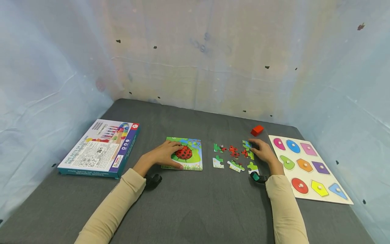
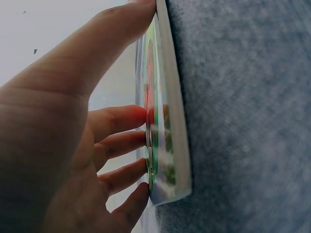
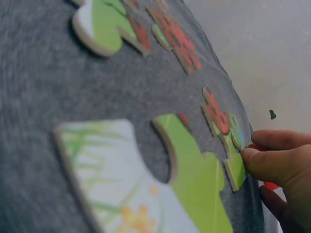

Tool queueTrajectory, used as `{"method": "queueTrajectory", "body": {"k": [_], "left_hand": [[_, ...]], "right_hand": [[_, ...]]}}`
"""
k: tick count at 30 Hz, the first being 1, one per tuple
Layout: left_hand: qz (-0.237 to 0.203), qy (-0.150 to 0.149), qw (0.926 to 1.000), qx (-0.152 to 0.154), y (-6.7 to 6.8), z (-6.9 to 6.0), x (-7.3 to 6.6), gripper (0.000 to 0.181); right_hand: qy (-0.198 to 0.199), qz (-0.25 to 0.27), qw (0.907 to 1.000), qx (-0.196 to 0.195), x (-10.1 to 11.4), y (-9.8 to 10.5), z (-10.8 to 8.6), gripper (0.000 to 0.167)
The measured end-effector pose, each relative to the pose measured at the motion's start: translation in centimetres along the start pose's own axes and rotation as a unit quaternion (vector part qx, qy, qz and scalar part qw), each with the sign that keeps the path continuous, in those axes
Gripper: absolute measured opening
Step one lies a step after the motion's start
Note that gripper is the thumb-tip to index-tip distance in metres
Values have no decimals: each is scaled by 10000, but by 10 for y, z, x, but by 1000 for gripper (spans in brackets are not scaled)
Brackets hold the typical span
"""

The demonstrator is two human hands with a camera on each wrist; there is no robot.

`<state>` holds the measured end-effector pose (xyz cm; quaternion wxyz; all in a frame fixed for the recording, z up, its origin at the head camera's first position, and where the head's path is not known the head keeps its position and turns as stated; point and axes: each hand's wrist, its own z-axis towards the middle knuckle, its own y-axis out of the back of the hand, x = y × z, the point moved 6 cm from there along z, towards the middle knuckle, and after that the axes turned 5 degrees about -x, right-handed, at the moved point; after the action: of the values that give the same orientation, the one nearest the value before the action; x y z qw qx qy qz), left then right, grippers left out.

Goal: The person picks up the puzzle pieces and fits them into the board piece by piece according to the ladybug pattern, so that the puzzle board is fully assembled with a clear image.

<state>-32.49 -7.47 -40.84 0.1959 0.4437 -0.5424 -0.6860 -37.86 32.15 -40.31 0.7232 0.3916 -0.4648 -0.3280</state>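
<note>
My left hand (image 1: 164,154) rests on a ladybug puzzle board (image 1: 195,159). Its fingertips touch the picture, while the thumb lies along the near side; the left wrist view shows these fingers (image 2: 124,143) fairly straight against the board's face. Right of the board lie several loose jigsaw pieces in rough rows, among them a red spotted piece (image 1: 233,151) and a white-and-green corner piece (image 1: 217,162). At the far right of these pieces, my right hand (image 1: 264,152) pinches the edge of a green-and-blue puzzle piece (image 1: 246,144) with thumb and forefinger. Its other fingers are partly hidden.
A boxed toy set (image 1: 99,147) lies at the left. A white shape board (image 1: 286,149) with colourful knobbed shapes lies beside the right forearm. Behind the right hand sits a red block (image 1: 257,130). Pale sheeting (image 1: 195,67) surrounds the grey table (image 1: 195,210).
</note>
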Motion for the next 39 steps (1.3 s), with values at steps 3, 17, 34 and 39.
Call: {"method": "queueTrajectory", "body": {"k": [3,17,34,39], "left_hand": [[-34,6,10000,-5,0,0,0,90],[-43,-60,10000,-27,-1,0,0,90],[44,-81,9999,-46,0,1,1,90],[70,-77,9999,-39,-1,1,1,89]], "right_hand": [[71,12,9999,-113,-1,-1,0,39],[334,-16,9983,-484,-3,-2,-1,33],[506,907,9907,-877,34,-5,10,33],[743,1190,9868,-812,58,-11,15,34]]}}
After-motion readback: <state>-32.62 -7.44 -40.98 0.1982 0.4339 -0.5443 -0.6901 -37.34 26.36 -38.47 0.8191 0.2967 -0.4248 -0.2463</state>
